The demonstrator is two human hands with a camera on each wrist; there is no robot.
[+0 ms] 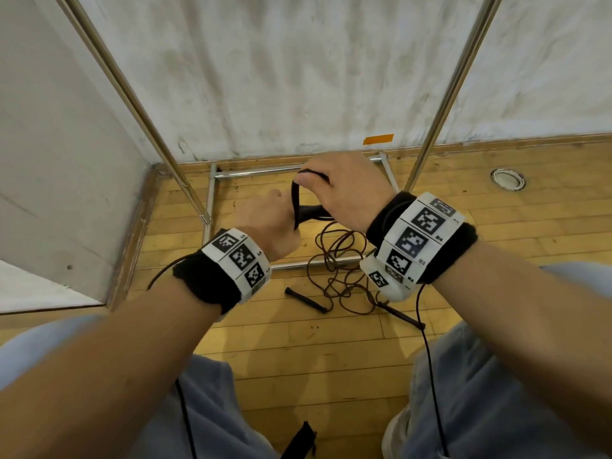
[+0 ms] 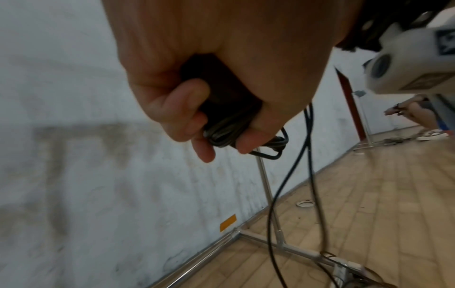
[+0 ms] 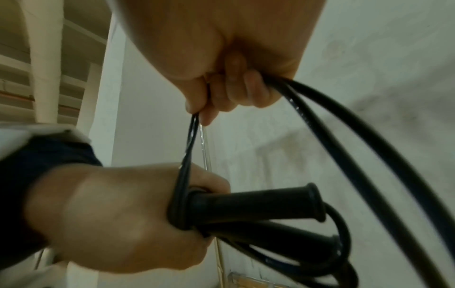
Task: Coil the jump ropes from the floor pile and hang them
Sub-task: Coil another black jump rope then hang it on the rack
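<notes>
Gripping two black handles (image 3: pixel 253 204) and gathered loops, the left hand (image 1: pixel 268 223) was clenched around a black jump rope (image 3: pixel 344 136); the right hand (image 1: pixel 347 190) pinched a doubled strand just above it. Both were held over the wooden floor (image 1: pixel 298 352), inside the metal rack's base (image 1: pixel 212 200). Smooth, glossy, springy cord could have slipped or sprung open if the pinch loosened. A thin brown rope (image 1: pixel 334 260) lay tangled below, beside the base's near rail, liable to snag.

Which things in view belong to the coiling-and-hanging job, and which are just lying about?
Job:
- black jump rope, held by left hand and right hand
- brown jump rope on floor
- metal rack

Lying about:
- orange tape
- white floor ring
</notes>
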